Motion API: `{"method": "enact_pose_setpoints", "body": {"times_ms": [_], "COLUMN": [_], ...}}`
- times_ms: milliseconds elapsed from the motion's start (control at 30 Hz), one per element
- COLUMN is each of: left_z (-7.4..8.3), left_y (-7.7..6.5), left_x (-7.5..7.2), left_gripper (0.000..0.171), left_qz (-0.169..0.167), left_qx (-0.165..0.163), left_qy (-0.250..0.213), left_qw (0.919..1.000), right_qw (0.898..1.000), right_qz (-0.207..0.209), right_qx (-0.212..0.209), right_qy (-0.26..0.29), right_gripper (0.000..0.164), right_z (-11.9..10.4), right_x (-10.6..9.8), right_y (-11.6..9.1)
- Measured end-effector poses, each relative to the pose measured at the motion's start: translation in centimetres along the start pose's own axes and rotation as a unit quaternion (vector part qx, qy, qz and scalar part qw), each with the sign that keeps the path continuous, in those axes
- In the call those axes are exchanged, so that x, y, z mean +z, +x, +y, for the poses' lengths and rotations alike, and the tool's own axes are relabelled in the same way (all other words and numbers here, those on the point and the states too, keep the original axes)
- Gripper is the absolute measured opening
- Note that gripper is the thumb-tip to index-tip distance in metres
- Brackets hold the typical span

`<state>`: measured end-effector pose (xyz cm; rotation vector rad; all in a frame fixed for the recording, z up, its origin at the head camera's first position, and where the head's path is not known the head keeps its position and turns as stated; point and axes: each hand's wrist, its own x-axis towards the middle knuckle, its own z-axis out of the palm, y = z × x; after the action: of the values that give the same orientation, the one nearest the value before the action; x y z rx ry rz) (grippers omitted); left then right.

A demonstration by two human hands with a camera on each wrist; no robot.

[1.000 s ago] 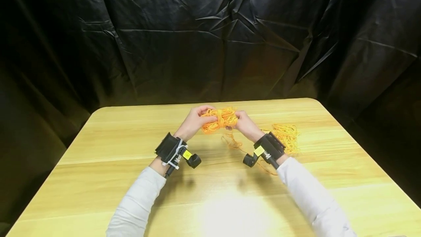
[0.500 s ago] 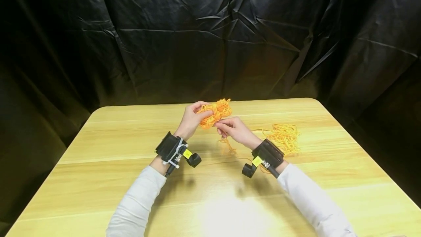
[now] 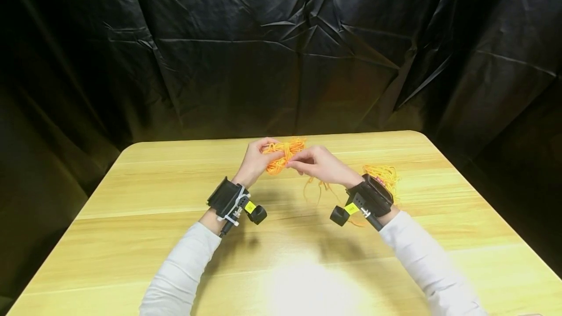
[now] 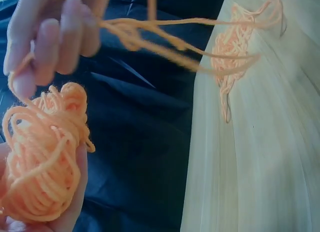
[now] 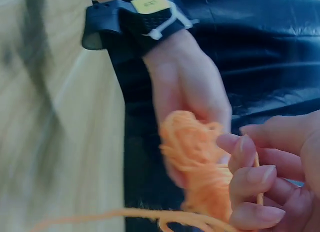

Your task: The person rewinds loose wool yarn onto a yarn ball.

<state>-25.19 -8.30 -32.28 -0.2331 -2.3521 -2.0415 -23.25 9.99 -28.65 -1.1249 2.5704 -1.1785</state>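
Observation:
An orange yarn bundle point(image 3: 295, 146), bound round its middle with several turns of yarn, is held above the table's far part. My left hand point(image 3: 253, 164) grips its left end, thumb across the near side. At the bundle's near right side, my right hand point(image 3: 324, 165) pinches a yarn strand point(image 5: 258, 179) between thumb and fingers. The left wrist view shows that strand running from the fingertips to the wound yarn point(image 4: 42, 167). Other loose strands point(image 4: 170, 54) trail from the right hand's curled fingers toward the table. Part of the bundle is hidden by the hands.
A loose yarn pile point(image 3: 383, 173) lies on the wooden table point(image 3: 131, 238) behind the right wrist, which partly covers it. Each wrist carries a black camera mount point(image 3: 228, 199). A black curtain point(image 3: 228, 87) hangs beyond the far table edge.
My right hand left the bundle's right end, dipped to its near side, then rose and shifted slightly right with the strand. The left hand tilted the bundle up, then lowered it slightly.

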Motion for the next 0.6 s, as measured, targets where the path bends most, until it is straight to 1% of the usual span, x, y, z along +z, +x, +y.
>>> {"method": "enact_pose_setpoints", "body": {"times_ms": [167,300,367,467,600], "left_z": [0.0,0.2,0.2,0.2,0.3], "left_y": [-0.1,-0.3,-0.4,-0.4,-0.4], "left_x": [0.0,0.1,0.2,0.1,0.1], "left_gripper": [0.026,0.025,0.025,0.026,0.029], "left_qz": [-0.023,-0.051,-0.063,-0.08,-0.112], "left_qx": [0.003,0.003,0.001,0.003,0.015], "left_qy": [0.016,0.032,0.038,0.049,0.074], "left_qw": [0.9996,0.9982,0.9973,0.9955,0.9909], "right_qw": [1.0,1.0,0.999,0.995,0.986], "right_qz": [-0.008,0.001,0.017,0.053,0.101], "right_qx": [0.015,0.024,0.031,0.042,0.033], "right_qy": [-0.009,0.018,0.038,0.073,0.132], "right_gripper": [0.017,0.02,0.02,0.021,0.026], "right_z": [-0.8,-1.1,-1.1,-0.9,0.1], "right_x": [-1.6,-2.9,-3.5,-4.4,-5.1], "right_y": [0.2,0.6,0.7,0.9,1.1]}}
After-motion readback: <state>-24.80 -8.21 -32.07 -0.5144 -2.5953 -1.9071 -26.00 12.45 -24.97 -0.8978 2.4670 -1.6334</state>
